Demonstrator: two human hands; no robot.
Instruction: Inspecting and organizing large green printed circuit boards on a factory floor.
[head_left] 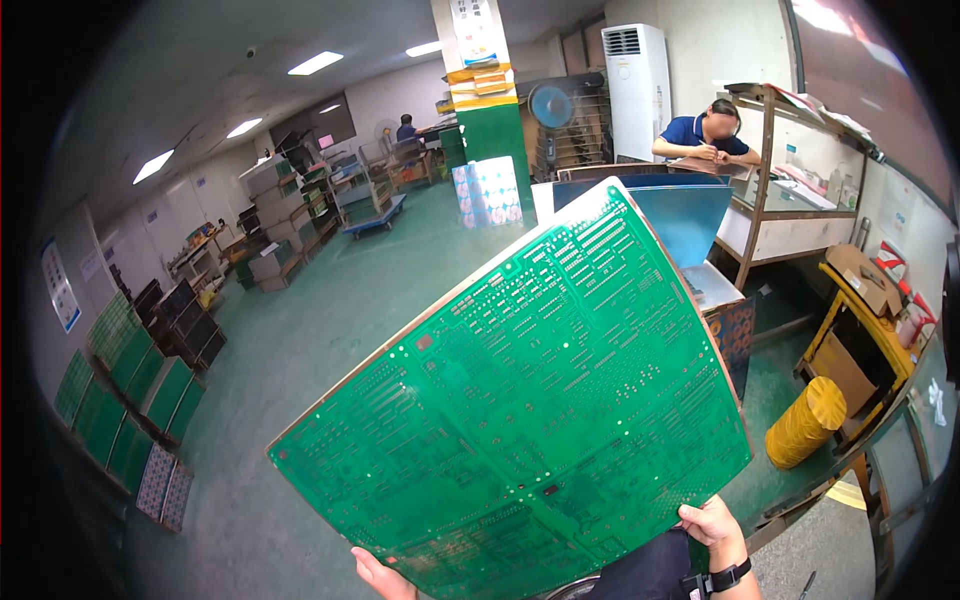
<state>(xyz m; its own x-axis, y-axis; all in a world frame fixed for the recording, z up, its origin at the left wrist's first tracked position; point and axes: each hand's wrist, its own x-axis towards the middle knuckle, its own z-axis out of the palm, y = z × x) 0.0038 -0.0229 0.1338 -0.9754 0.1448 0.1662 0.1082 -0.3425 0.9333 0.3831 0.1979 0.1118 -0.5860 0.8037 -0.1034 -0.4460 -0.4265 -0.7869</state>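
Observation:
A large green circuit board panel (520, 400) fills the middle of the head view, tilted up in front of me, with rows of pads, holes and fine traces on its face. My right hand (712, 524) grips its lower right edge, thumb on the face and the other fingers mostly behind it; a dark band is on that wrist. At the lower left edge, my left hand (380, 574) holds the board too, with only the thumb side showing and the other fingers hidden behind it.
Behind the board stand blue-faced panels (690, 215). A person (705, 135) sits at a bench at back right. Nearby are a yellow cylinder (806, 422) and a yellow-framed table (880, 330). Stacked green panels (125, 380) lean along the left; a blue cart (375, 215) stands farther off.

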